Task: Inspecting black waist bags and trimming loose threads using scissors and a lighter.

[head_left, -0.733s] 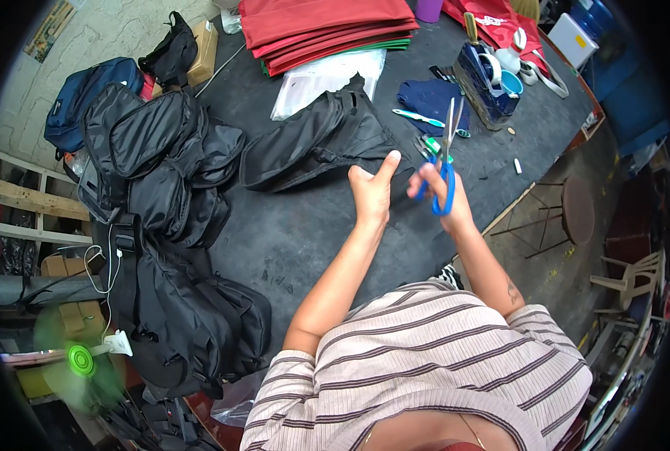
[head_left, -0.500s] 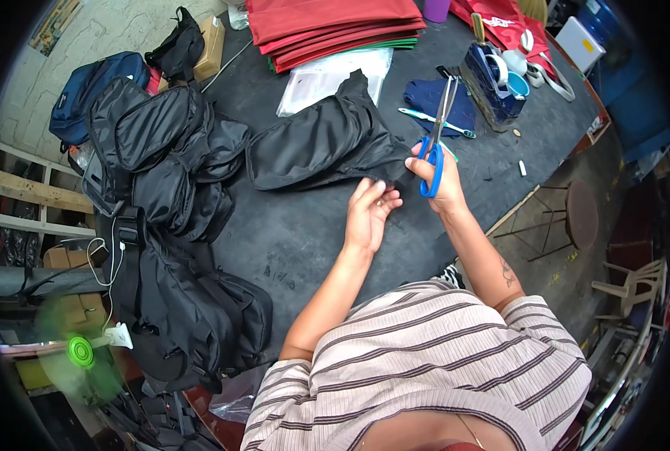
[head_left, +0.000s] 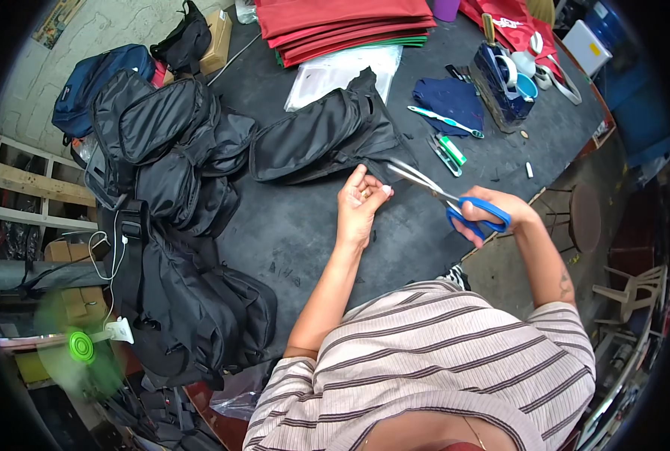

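Note:
My right hand [head_left: 496, 214] grips a pair of scissors [head_left: 479, 211] by its blue handles, blades pointing left. The blade tips reach the near right corner of a black fabric bag [head_left: 312, 139] lying on the dark table. My left hand [head_left: 361, 204] is closed at that same corner, thumb and fingers pinching the edge of the black fabric. Just right of the bag lie a green-and-white snap-off cutter [head_left: 449, 152] and a toothbrush [head_left: 445, 121] on a folded navy cloth [head_left: 455, 101].
Black bags [head_left: 155, 128] are heaped at the left, with more black bags [head_left: 192, 301] at the near left edge. Red fabric [head_left: 342, 30] is stacked over clear plastic at the back. A dark blue tool holder [head_left: 504, 90] stands far right. A fan [head_left: 81, 347] spins at lower left.
My right hand has moved right and toward me, swinging the scissors from pointing away to pointing left at the bag's corner. The cutter has come into view. My left hand stays at the fabric.

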A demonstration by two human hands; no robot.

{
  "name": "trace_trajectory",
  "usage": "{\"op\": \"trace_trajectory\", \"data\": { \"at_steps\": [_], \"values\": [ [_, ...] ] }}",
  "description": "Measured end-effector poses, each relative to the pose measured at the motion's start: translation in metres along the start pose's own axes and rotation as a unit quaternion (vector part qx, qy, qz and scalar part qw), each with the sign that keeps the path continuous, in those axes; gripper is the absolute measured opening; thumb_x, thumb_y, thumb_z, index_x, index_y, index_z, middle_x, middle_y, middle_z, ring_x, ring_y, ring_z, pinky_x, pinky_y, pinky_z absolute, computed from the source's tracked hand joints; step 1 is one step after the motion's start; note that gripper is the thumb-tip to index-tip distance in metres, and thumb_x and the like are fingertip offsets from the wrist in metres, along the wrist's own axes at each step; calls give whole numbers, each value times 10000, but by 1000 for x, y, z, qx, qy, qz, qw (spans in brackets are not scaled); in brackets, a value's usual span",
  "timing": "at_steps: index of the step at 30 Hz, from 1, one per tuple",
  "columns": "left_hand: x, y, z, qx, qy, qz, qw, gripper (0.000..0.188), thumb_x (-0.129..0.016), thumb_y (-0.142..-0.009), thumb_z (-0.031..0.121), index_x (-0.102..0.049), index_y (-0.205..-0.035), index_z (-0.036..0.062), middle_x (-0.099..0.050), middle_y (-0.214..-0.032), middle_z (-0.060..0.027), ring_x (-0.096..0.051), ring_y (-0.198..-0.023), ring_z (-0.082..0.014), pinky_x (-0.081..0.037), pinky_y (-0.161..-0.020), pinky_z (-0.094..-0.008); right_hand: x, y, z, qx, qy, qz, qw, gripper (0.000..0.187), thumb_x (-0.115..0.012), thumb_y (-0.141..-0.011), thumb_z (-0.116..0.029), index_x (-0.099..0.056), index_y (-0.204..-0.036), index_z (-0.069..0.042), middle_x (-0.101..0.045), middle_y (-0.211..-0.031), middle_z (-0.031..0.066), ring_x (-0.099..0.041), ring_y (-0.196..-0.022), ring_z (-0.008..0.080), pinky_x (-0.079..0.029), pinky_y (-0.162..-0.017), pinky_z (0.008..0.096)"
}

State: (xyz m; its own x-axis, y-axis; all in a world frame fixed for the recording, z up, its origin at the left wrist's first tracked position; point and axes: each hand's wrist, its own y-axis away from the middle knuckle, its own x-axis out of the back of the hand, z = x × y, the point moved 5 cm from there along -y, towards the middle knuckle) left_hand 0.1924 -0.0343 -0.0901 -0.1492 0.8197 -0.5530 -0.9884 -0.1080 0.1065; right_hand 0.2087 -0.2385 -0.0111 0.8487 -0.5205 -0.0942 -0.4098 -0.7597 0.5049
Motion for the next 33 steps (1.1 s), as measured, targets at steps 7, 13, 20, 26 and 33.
{"op": "trace_trajectory", "data": {
  "at_steps": [7,13,20,26,33],
  "values": [
    [0,-1,8,-29,-17,-26,999,546,-620,-760,-81,-352,-1234,-119,-561,-787,-66,-593,-720,-137,-483,-701,-231,9,6,-1,-115,68,7,991,561,-595,-786,-545,-542,-698,7,-530,-554,42,-540,-450,110,-463,-407,229],
    [2,-1,9,-10,-9,-34,999,614,-628,-754,-78,-315,-1281,-108,-581,-775,-77,-598,-705,-143,-479,-692,-237,10,-10,-7,-127,113,25,985,552,-642,-748,-542,-537,-676,-4,-521,-549,38,-529,-440,108,-447,-399,219],
    [2,0,8,-22,-3,-38,999,349,-632,-771,-56,-457,-1072,-39,-587,-770,-61,-615,-717,-150,-504,-699,-249,13,-17,-10,-137,162,27,977,483,-681,-747,-467,-570,-724,2,-524,-570,23,-535,-478,99,-455,-410,227],
    [4,0,8,-26,-5,-40,999,418,-630,-768,-62,-430,-1136,-55,-586,-772,-60,-616,-719,-154,-504,-698,-253,10,-19,-19,-143,216,49,965,435,-701,-743,-424,-581,-706,-7,-520,-533,20,-516,-428,95,-418,-384,219],
    [3,1,5,-18,10,-38,999,499,-631,-759,-75,-389,-1195,-65,-579,-768,-54,-614,-716,-156,-507,-707,-259,10,-17,-15,-127,218,87,964,392,-755,-710,-336,-556,-587,-22,-485,-464,9,-475,-364,82,-364,-333,220]
  ]
}}
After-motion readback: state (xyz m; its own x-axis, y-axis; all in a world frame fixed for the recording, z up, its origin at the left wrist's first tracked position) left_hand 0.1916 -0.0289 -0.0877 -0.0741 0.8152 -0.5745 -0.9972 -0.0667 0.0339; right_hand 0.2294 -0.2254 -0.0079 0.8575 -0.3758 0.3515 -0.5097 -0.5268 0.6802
